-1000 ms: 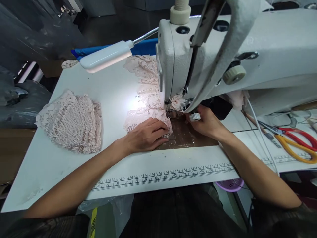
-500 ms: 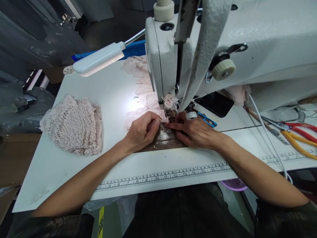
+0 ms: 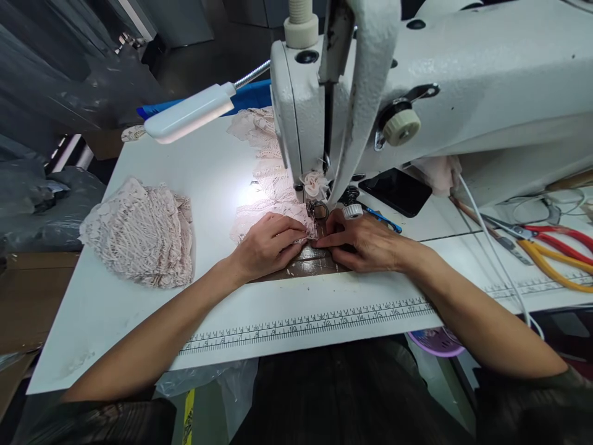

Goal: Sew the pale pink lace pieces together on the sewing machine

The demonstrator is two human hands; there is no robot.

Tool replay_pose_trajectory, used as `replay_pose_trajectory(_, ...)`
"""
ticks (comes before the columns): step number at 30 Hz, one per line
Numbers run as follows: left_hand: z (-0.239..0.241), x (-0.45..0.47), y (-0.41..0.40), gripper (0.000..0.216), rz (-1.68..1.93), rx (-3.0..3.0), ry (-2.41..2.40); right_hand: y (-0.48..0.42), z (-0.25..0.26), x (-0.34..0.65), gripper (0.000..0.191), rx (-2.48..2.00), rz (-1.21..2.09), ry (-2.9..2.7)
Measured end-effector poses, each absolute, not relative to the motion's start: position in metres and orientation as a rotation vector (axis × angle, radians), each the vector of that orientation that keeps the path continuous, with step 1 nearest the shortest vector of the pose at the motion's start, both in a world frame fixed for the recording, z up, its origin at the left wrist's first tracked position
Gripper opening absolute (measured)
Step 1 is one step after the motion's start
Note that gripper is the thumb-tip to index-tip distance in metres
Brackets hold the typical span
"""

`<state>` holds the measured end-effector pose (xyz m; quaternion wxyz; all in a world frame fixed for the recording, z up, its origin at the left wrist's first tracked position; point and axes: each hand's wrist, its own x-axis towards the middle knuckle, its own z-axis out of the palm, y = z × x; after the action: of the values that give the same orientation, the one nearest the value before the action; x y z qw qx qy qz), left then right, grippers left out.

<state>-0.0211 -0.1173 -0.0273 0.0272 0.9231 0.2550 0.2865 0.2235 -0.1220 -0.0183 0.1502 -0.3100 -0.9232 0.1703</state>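
Note:
My left hand (image 3: pixel 266 245) lies on a strip of pale pink lace (image 3: pixel 273 185) in front of the presser foot (image 3: pixel 317 210) of a white sewing machine (image 3: pixel 417 93), fingers bent and pressing the lace edge down. My right hand (image 3: pixel 365 242) rests flat beside it on the brown plate (image 3: pixel 315 264), fingertips touching the same lace edge. The lace runs back under the machine head toward the table's far side.
A heap of pink lace pieces (image 3: pixel 141 232) lies on the white table (image 3: pixel 115 309) at left. A lamp (image 3: pixel 189 112) hangs above. Scissors with red and yellow handles (image 3: pixel 556 253), blue snips (image 3: pixel 382 221) and a dark phone (image 3: pixel 396 191) sit at right. A printed ruler (image 3: pixel 315 321) runs along the front edge.
My right hand came down from the machine's small knob to the plate, fingertips meeting my left hand at the lace edge. My left hand shifted slightly toward the presser foot.

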Motion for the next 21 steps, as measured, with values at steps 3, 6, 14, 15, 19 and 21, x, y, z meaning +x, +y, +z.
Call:
replay_pose_trajectory(3,-0.029,-0.0206,-0.1185,0.006,0.957,2.829,0.791,-0.1217,-0.0183,0.2233,0.036,-0.889,0.491,-2.658)
replay_pose_trajectory(6,-0.0312,-0.0201,-0.1188,0.009,0.903,2.853,0.775,-0.1221,-0.0185,0.2227,0.036,-0.879,0.492,-2.651)
replay_pose_trajectory(14,-0.0305,-0.0181,-0.1179,0.01,0.698,2.913,0.777,-0.12,-0.0173,0.225,0.037,-0.94,0.592,-2.581)
replay_pose_trajectory(15,-0.0298,-0.018,-0.1182,0.01,0.687,2.915,0.775,-0.1194,-0.0173,0.2251,0.039,-0.98,0.61,-2.551)
replay_pose_trajectory(19,-0.0278,-0.0178,-0.1201,0.011,0.705,2.933,0.761,-0.1178,-0.0203,0.2225,0.043,-1.133,0.522,-2.51)
replay_pose_trajectory(21,-0.0277,-0.0181,-0.1206,0.009,0.732,2.955,0.744,-0.1178,-0.0231,0.2207,0.043,-1.143,0.482,-2.532)
